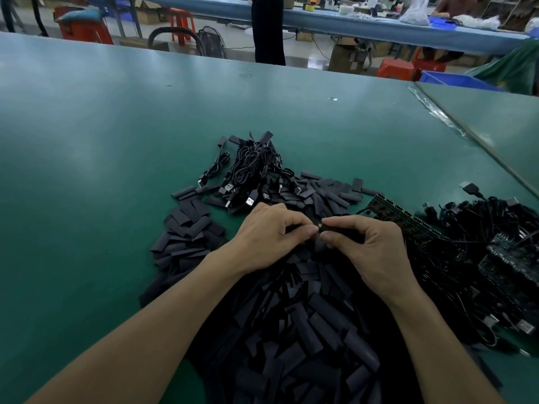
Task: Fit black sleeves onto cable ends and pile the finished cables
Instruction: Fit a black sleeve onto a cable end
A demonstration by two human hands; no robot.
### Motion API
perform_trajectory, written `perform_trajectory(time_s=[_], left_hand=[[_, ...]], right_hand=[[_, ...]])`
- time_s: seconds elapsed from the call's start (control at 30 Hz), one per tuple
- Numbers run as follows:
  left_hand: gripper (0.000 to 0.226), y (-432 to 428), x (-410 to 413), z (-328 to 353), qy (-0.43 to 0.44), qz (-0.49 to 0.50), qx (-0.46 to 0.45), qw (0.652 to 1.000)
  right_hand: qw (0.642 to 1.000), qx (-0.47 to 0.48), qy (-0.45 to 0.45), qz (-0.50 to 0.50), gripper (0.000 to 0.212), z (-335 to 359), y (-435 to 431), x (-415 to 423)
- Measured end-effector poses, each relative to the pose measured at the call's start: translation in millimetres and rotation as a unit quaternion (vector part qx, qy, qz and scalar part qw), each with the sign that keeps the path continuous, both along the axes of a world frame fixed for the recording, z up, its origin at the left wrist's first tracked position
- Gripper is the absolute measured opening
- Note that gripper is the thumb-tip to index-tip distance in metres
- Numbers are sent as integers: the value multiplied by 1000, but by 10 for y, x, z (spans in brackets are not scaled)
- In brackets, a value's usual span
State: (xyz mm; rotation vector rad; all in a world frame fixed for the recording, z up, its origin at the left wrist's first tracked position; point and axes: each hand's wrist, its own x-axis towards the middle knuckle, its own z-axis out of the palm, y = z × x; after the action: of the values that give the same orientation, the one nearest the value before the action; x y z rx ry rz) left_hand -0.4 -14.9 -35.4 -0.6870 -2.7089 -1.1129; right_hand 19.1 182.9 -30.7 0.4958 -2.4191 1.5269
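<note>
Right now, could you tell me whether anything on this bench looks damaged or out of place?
Only the clear tape along the seam right of the green table: it looks crumpled and peeling. Nothing else stands out.

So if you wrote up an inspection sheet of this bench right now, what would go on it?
Surface: green table, with patches of glare.
Job's things: a big heap of loose black sleeves under and around the forearms; a cable end at the fingertips.
Clutter: clear plastic strip along the table seam.
Grippers: left hand and right hand both pinch the cable end.
Cables: coiled pile with USB plugs beyond the hands; tangled heap with circuit boards at right.
Surroundings: red stools, blue bin, standing person, another bench.
</note>
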Motion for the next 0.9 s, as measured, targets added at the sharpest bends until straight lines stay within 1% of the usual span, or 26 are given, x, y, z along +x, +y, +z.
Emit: perform_trajectory(time_s=[0.1,0.2,0.27,0.43,0.5,0.57,0.63,0.7,0.77,0.9], left_hand=[[18,-2,-3,-2,-1,-1,-5,1000],[17,-4,0,8,-5,-2,1,1000],[17,-4,1,16,-11,-5,1,1000],[15,-16,3,31,-20,-8,32,999],[15,-17,-1,20,-35,0,56,998],[18,-6,1,2,-46,12,80,996],[25,10,10,-10,-50,27,99,993],[30,21,10,-17,-52,38,105,992],[29,28,7,-23,-59,44,111,991],[25,31,6,-21,-71,53,124,988]], right_hand=[[1000,19,5,4,30,-2,-22,9],[1000,14,9,1,24,-14,-27,6],[1000,12,12,4,24,-20,-28,3],[1000,0,11,7,24,-25,-22,-5],[1000,-3,14,-18,33,-26,-29,-7],[997,-19,28,-70,42,-31,-33,-9],[990,-50,51,-122,36,-35,-38,-14],[985,-67,67,-147,29,-41,-42,-20],[985,-80,56,-140,29,-47,-52,-25],[990,-97,31,-100,36,-47,-70,-40]])
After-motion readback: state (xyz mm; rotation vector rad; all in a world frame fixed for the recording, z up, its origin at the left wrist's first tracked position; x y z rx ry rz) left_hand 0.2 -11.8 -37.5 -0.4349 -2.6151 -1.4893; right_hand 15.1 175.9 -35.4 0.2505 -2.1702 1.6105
